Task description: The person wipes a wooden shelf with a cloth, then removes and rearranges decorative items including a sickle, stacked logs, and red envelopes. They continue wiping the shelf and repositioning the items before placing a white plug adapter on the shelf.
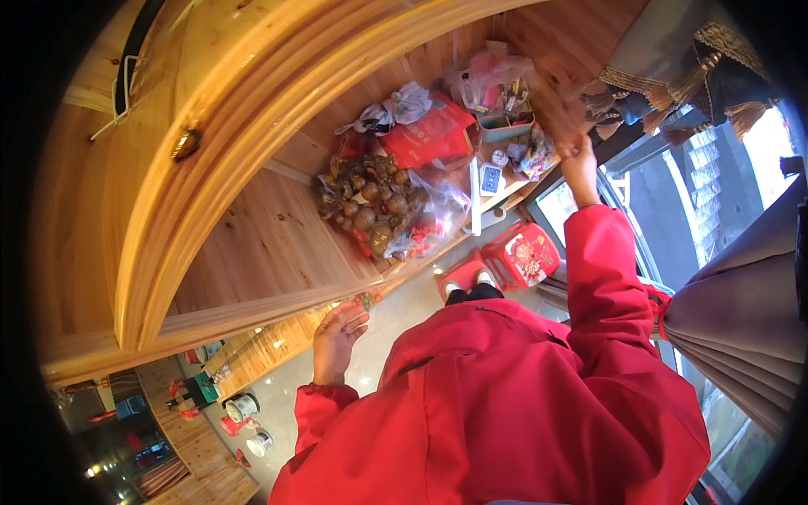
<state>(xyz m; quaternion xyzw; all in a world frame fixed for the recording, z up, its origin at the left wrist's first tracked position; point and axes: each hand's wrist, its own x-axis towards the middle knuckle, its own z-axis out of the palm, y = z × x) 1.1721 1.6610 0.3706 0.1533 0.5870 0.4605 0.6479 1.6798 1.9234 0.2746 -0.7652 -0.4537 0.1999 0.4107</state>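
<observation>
My left hand (339,338) is beside the front edge of a wooden shelf (271,252), fingers loosely curled and apart. Just past its fingertips is a small red and green thing (368,300); whether they touch is unclear. At the shelf's far right end, my right hand (579,169) has its fingertips drawn together against or near a wooden side panel (558,104). Blur hides whether they hold anything. Between the hands lie a cluster of brown gourds (372,199), a clear plastic bag (442,202) and red packets (429,136).
My feet (485,278) stand on a red stool (461,274), beside a red stool with a flower print (527,255). A divided box (505,126) and a white strip (475,196) sit on the shelf. A tied curtain (726,322) and tasselled drape (669,95) hang at the window.
</observation>
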